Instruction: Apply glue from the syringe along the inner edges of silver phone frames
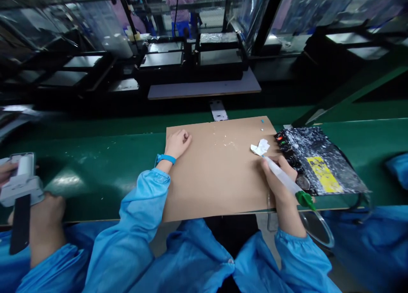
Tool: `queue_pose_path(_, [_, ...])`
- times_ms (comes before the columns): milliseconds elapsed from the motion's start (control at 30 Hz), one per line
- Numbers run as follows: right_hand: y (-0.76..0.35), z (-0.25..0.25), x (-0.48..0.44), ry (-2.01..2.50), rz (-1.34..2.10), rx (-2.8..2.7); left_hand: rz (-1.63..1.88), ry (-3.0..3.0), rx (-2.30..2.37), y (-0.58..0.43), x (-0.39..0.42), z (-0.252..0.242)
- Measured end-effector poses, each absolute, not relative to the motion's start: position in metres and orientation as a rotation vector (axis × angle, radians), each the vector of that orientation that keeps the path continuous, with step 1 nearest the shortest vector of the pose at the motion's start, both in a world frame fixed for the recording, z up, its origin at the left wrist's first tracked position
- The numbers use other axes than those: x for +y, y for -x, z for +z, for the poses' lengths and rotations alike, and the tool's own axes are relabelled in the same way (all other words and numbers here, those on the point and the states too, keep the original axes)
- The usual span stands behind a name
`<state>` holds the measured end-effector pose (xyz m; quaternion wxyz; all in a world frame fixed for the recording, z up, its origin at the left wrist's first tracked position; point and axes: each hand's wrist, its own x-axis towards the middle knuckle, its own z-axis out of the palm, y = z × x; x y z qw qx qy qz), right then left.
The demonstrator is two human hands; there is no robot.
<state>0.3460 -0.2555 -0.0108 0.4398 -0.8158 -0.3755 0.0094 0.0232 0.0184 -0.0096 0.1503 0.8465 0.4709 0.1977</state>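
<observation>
My left hand (178,143), a blue band at its wrist, rests loosely curled on the left side of a brown cardboard sheet (216,178). Nothing shows between its fingers. On the sheet's right side my right hand (279,176) is closed round a translucent dispensing syringe (282,174). A green cap (305,199) and a clear tube (327,229) are at the syringe's back end. Its tip points up and left, close to a crumpled white tissue (260,147); whether they touch I cannot tell. Small whitish specks lie on the sheet.
A black, white-spattered control box (318,157) with a yellow label stands right of the sheet. At left a co-worker's hand (47,212) is beside a white-and-black device (22,187). Behind lie a small metal plate (218,110), a grey board (204,89) and black trays (219,70).
</observation>
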Motion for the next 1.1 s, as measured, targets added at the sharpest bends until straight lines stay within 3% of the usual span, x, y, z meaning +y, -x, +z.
queue_pose_path(1100, [-0.3401, -0.0078, -0.2551, 1.986, 0.024, -0.963, 0.558, -2.444, 1.362, -0.0229, 0.0193, -0.0084])
